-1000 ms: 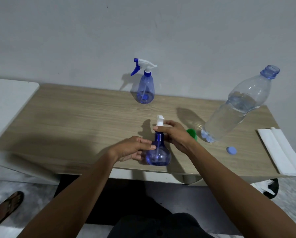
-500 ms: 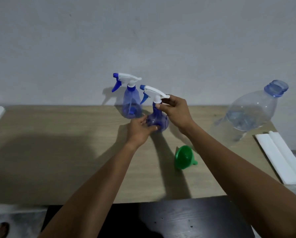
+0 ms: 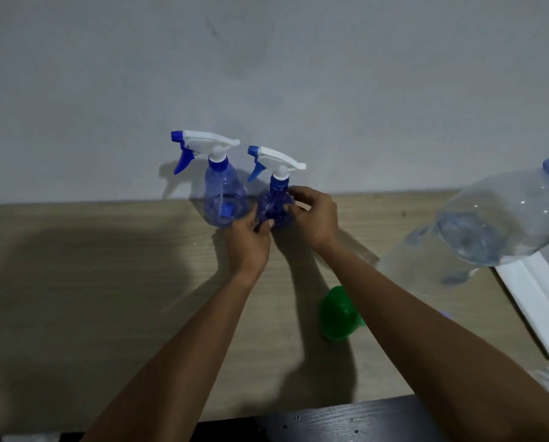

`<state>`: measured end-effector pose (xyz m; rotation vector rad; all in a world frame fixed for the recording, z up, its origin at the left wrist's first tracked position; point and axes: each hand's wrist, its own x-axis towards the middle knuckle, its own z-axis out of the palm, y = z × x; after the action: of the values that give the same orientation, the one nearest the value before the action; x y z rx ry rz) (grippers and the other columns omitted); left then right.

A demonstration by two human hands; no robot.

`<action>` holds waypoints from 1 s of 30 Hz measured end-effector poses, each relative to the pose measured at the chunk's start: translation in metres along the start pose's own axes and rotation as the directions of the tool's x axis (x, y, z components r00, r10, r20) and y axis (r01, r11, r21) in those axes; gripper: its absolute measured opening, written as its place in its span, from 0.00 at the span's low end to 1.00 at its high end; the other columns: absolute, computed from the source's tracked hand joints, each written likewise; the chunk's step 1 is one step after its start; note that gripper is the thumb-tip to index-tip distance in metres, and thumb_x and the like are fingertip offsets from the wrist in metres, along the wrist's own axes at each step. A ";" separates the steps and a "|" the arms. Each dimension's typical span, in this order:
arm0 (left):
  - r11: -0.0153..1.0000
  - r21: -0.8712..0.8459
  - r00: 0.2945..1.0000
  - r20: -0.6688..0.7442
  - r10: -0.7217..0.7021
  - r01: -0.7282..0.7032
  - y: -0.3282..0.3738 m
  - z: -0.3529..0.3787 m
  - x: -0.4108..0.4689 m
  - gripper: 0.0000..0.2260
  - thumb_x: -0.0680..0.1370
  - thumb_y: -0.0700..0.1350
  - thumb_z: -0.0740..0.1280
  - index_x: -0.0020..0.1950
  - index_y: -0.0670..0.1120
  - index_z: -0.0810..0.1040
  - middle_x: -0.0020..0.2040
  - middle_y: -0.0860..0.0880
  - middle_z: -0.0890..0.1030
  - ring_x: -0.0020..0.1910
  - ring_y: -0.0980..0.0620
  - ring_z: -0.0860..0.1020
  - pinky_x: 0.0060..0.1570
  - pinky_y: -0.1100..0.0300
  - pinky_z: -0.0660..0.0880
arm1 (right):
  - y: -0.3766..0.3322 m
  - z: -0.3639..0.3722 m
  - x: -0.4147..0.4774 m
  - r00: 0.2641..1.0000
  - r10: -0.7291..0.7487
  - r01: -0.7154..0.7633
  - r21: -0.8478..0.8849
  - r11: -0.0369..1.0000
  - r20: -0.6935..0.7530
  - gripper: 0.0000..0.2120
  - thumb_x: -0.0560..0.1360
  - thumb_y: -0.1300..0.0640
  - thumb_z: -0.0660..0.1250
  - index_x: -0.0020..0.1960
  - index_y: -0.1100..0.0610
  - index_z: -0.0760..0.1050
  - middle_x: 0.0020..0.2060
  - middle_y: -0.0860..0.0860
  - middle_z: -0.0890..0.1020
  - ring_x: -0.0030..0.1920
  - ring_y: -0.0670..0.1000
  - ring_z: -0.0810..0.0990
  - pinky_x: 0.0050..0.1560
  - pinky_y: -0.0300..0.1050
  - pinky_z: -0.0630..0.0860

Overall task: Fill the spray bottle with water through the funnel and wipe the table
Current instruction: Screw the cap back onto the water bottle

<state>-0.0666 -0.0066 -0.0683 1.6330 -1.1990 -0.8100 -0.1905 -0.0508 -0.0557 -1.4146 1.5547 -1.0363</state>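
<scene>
Tabletop point(image 3: 107, 282) rear: R hand point(image 3: 314, 218) now lower on spray bottle point(image 3: 274, 202) (L hand point(image 3: 249, 240) same)

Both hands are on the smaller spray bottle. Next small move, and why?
Probably let go: the left hand and right hand hold the smaller spray bottle, which stands upright, sprayer on, seemingly set down beside the larger spray bottle.

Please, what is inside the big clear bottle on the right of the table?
Water shows in the lower part of the big clear bottle; the upper part looks empty. The picture's edge cuts off its mouth, so whether a cap is on cannot be seen.
</scene>
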 end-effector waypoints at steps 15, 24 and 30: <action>0.991 0.129 0.999 0.013 0.038 -0.040 0.022 -0.017 -0.026 0.17 0.79 0.40 0.69 0.68 0.46 0.79 0.39 0.49 0.81 0.37 0.56 0.77 0.46 0.61 0.78 | -0.016 -0.019 -0.044 1.000 -0.008 0.009 -0.042 0.999 0.022 0.26 0.76 0.57 0.75 0.72 0.55 0.74 0.67 0.50 0.80 0.62 0.50 0.79 0.61 0.43 0.77; 0.985 0.052 0.979 0.133 0.157 -0.165 0.061 -0.004 -0.112 0.19 0.78 0.45 0.71 0.69 0.44 0.78 0.67 0.47 0.81 0.64 0.51 0.80 0.66 0.49 0.76 | -0.018 -0.105 -0.169 0.977 -0.183 0.179 -0.047 0.983 -0.108 0.12 0.77 0.57 0.72 0.61 0.54 0.82 0.53 0.44 0.84 0.51 0.38 0.82 0.54 0.34 0.79; 0.960 0.025 0.946 0.180 0.271 -0.279 0.112 0.049 -0.157 0.33 0.73 0.52 0.76 0.75 0.47 0.71 0.73 0.50 0.75 0.71 0.58 0.71 0.71 0.61 0.68 | 0.036 -0.182 -0.199 0.956 -0.096 0.068 -0.112 0.991 -0.277 0.08 0.74 0.53 0.75 0.53 0.52 0.84 0.47 0.43 0.86 0.43 0.43 0.84 0.45 0.47 0.83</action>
<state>-0.1971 0.1173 0.0163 1.4126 -1.5439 -0.7607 -0.3563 0.1610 -0.0183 -1.4591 1.7859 -1.2697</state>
